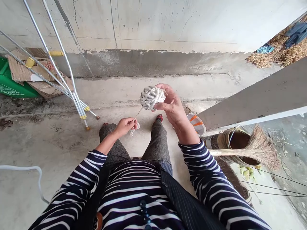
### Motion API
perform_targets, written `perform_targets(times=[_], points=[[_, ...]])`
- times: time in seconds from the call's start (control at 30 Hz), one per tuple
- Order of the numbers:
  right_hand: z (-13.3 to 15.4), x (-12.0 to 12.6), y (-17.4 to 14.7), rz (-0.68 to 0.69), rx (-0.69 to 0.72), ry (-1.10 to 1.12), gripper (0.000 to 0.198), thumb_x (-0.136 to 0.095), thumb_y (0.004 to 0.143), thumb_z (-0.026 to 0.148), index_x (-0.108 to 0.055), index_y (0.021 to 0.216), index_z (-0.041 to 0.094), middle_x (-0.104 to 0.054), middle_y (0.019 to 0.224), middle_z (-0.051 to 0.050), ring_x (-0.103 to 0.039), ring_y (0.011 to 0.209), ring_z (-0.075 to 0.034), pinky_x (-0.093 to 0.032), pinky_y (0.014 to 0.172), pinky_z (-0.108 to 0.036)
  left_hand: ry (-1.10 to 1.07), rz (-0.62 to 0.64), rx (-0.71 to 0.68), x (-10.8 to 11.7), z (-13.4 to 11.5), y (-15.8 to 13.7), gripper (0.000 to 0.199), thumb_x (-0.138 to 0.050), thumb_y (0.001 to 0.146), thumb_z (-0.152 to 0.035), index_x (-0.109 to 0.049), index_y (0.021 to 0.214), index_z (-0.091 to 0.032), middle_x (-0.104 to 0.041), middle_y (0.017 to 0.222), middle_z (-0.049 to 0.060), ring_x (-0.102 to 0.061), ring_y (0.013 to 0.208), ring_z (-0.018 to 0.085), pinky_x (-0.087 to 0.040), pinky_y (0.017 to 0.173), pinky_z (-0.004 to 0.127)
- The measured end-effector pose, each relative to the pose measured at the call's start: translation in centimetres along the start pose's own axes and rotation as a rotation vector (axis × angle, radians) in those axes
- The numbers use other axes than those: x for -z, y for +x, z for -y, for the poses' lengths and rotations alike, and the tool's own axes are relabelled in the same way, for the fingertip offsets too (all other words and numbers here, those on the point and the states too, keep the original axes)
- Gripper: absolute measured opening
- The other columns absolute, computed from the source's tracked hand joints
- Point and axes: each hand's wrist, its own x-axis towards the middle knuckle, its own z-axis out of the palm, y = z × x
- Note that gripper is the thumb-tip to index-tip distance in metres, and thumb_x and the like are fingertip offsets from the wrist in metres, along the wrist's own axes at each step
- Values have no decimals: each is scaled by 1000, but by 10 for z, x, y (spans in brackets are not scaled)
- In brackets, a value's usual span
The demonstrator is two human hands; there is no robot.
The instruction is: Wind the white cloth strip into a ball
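Note:
My right hand grips a ball of whitish cord, wound in thick, flat-looking strands. It holds the ball from its right side, thumb in front and fingers behind. From the ball's lower left, a thin length of cord runs down to my left hand. The fingers of that hand are pinched together on the cord. Just below them dangles a small crinkled white bunch, partly hidden by the fingers. Both hands are held out in front of my body, above the floor, with the left one lower.
Metal crutches lean at the left by cardboard boxes and a green bin. A straw broom lies across a bucket at the right, beside a slanting pillar. A white hose lies at lower left.

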Motion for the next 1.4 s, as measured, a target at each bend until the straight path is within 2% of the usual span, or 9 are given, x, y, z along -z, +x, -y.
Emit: perform_targets(times=[0.27, 0.47, 0.63, 0.8, 0.9, 0.97, 1.13, 1.3, 1.4], points=[[-46, 13, 13, -151, 219, -812, 55, -77, 72, 20, -65, 126, 23, -53, 124, -11, -57, 115, -27, -60, 84, -37, 11, 187, 111, 1, -17, -23, 23, -55, 88, -35, -64, 79, -16, -73, 74, 6, -67, 69, 15, -52, 63, 25], [-86, 12, 2, 77, 34, -1181, 61, -70, 76, 14, -65, 136, 25, -50, 127, -12, -58, 114, -29, -56, 85, -37, 41, 246, 88, 15, -39, -28, 27, -54, 90, -35, -66, 77, -15, -72, 70, 6, -65, 64, 14, -51, 62, 24], [-107, 12, -15, 373, -267, -782, 62, -74, 66, 11, -71, 127, 25, -55, 119, -8, -58, 102, -23, -51, 94, -39, 207, 120, 19, 35, -49, -12, 31, -54, 87, -33, -70, 68, -14, -74, 70, 7, -66, 66, 15, -51, 64, 23], [-113, 22, -29, 596, -506, -236, 62, -77, 64, 18, -71, 126, 23, -68, 99, 0, -62, 85, -17, -54, 79, -29, 289, 76, 13, 35, -37, 3, 29, -57, 84, -32, -76, 71, -15, -77, 74, 6, -68, 70, 16, -52, 67, 24], [-110, 25, -41, 497, -645, 196, 63, -81, 58, 14, -70, 120, 20, -71, 100, 0, -64, 88, -17, -52, 77, -26, 223, 76, 4, 29, -24, 9, 28, -59, 83, -32, -77, 74, -15, -77, 76, 6, -70, 74, 18, -54, 72, 26], [-107, 24, -48, 421, -653, 303, 64, -81, 55, 12, -69, 117, 22, -71, 103, 1, -65, 90, -17, -52, 76, -24, 150, 90, 16, 26, -16, 13, 28, -61, 84, -35, -77, 74, -14, -77, 77, 6, -69, 73, 18, -55, 73, 27], [-100, 19, -58, 333, -605, 431, 87, -79, 53, 8, -62, 136, 30, -74, 118, 1, -68, 95, -18, -55, 78, -26, 36, 110, 38, 28, -2, 19, 33, -67, 84, -44, -76, 75, -14, -76, 78, 7, -66, 70, 17, -54, 70, 28], [-88, 21, -56, 244, -558, 464, 73, -77, 47, 10, -71, 119, 21, -77, 106, -2, -69, 95, -20, -53, 84, -28, 119, 118, 6, 33, 9, 21, 39, -68, 86, -50, -75, 74, -14, -74, 76, 8, -66, 72, 18, -52, 72, 29], [-74, 22, -54, 143, -539, 398, 75, -73, 45, 15, -68, 120, 23, -76, 113, -5, -68, 98, -24, -54, 87, -34, 210, 48, 38, 32, 22, 20, 34, -65, 86, -46, -76, 77, -16, -76, 82, 7, -69, 80, 21, -53, 77, 29]])
